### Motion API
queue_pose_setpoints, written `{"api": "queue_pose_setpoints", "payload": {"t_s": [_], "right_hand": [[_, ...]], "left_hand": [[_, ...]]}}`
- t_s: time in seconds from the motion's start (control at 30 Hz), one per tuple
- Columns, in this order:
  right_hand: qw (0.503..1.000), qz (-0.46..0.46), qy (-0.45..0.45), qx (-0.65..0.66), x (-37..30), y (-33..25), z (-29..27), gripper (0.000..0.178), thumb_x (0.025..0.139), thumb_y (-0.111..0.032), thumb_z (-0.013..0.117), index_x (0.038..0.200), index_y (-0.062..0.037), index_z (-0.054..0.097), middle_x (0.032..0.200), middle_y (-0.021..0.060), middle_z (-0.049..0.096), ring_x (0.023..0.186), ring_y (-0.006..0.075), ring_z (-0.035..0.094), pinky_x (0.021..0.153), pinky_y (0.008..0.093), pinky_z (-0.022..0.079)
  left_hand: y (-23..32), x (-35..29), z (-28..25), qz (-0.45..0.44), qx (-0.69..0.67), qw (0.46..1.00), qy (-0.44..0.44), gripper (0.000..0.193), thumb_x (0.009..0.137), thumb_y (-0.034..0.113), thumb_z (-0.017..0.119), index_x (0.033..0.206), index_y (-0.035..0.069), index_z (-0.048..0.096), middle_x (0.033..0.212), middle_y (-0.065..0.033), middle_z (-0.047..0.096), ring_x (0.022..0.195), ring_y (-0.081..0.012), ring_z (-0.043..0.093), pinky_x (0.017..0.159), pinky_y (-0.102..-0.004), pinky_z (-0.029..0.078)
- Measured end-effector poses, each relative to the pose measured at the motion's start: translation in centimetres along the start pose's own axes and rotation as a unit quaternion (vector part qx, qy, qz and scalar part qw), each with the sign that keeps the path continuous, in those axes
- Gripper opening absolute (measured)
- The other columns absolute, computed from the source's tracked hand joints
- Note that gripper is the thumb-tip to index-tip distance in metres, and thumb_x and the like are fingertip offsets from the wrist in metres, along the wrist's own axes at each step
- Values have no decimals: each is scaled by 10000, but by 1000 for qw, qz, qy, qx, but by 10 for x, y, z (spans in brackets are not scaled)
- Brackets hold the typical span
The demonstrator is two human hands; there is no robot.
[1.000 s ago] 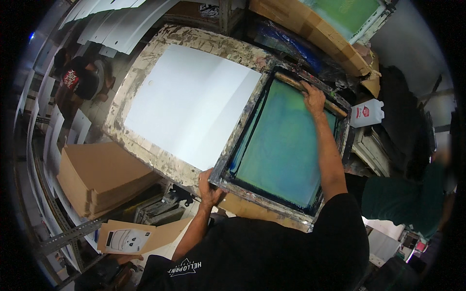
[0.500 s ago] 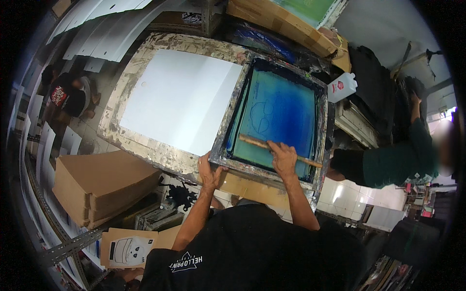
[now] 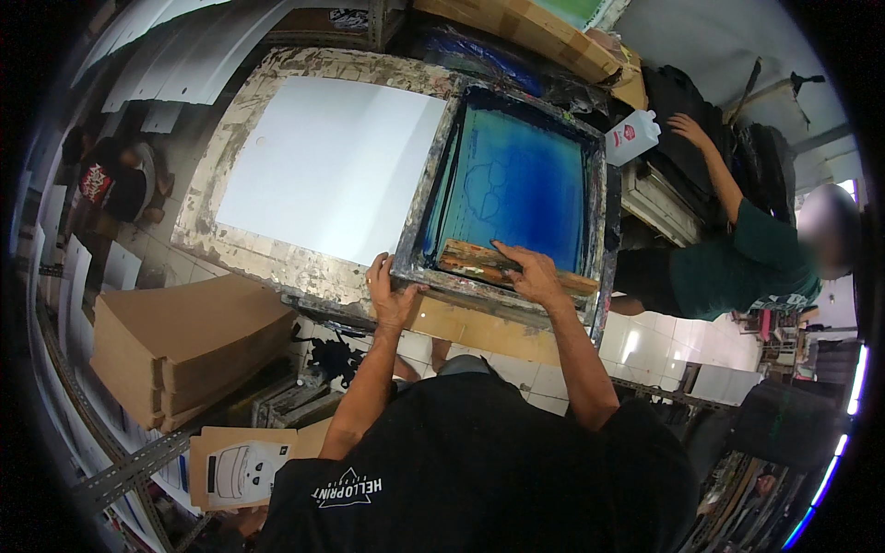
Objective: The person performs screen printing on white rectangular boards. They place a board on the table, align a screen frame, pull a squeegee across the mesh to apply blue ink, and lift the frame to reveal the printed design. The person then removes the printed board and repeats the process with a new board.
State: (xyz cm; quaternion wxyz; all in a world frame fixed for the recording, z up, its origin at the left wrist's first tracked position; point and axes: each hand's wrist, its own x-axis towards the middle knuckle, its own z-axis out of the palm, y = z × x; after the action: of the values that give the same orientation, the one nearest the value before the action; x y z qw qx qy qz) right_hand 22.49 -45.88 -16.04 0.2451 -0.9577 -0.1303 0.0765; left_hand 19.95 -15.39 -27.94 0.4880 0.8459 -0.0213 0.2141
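My right hand point(image 3: 536, 276) is closed around a wooden-handled squeegee point(image 3: 470, 260), which lies across the near end of a screen printing frame point(image 3: 461, 286). Its forefinger stretches along the wood. Inside the frame, the blue-green mesh point(image 3: 525, 184) carries dark blue ink and a faint line drawing; the squeegee's blade edge is hidden. My left hand point(image 3: 394, 300) grips the frame's near left corner, thumb on the near side and fingers on top. Left of the frame, a large white sheet point(image 3: 323, 166) lies flat on the ink-stained worktable point(image 3: 203, 203).
A white plastic bottle point(image 3: 633, 138) stands at the frame's far right. Beyond it, a co-worker in a green shirt point(image 3: 737, 267) stretches out a hand point(image 3: 693, 132). Stacked brown cardboard point(image 3: 184, 341) is at the near left. Another person point(image 3: 115, 184) crouches at the far left.
The squeegee has tilted in my right hand, so more of its wooden face shows. My left hand stays at the frame's corner. The co-worker's hand has moved left toward the bottle.
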Motion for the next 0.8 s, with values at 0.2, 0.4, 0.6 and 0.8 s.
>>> {"api": "queue_pose_setpoints", "payload": {"t_s": [0.2, 0.4, 0.6, 0.8], "right_hand": [[991, 33, 28, -130, 2, 1, 42, 835, 711, -101, 749, 1478, -183, 430, 1186, 168, 527, 1108, 356, 470, 993, 522, 265], [982, -19, 158, -98, 38, 36, 49, 810, 579, -60, 712, 1366, -114, 526, 1117, 155, 494, 1095, 343, 443, 961, 519, 253], [976, -12, 175, -130, 113, 86, 29, 778, 623, -90, 784, 1364, -118, 548, 1190, 146, 513, 1162, 341, 441, 999, 521, 239], [971, 4, 192, -140, 189, 130, 2, 800, 632, -97, 791, 1391, -145, 540, 1217, 126, 516, 1203, 328, 432, 1025, 520, 227]], "left_hand": [[3, 1, -4, -23, 43, 999, -17, 769, 517, 60, 873, 1223, -36, 583, 1345, -211, 513, 1211, -394, 478, 1022, -470, 413], [8, 5, -5, -29, 38, 999, -13, 725, 535, 52, 873, 1202, -18, 599, 1353, -218, 504, 1214, -401, 477, 1025, -470, 416], [7, 0, -5, -57, 21, 998, -20, 798, 517, 36, 869, 1265, 4, 592, 1369, -215, 504, 1207, -404, 489, 1010, -472, 430], [9, 6, -5, -79, 19, 996, -21, 795, 511, 43, 886, 1260, 19, 621, 1366, -212, 508, 1212, -384, 494, 1010, -464, 430]]}}
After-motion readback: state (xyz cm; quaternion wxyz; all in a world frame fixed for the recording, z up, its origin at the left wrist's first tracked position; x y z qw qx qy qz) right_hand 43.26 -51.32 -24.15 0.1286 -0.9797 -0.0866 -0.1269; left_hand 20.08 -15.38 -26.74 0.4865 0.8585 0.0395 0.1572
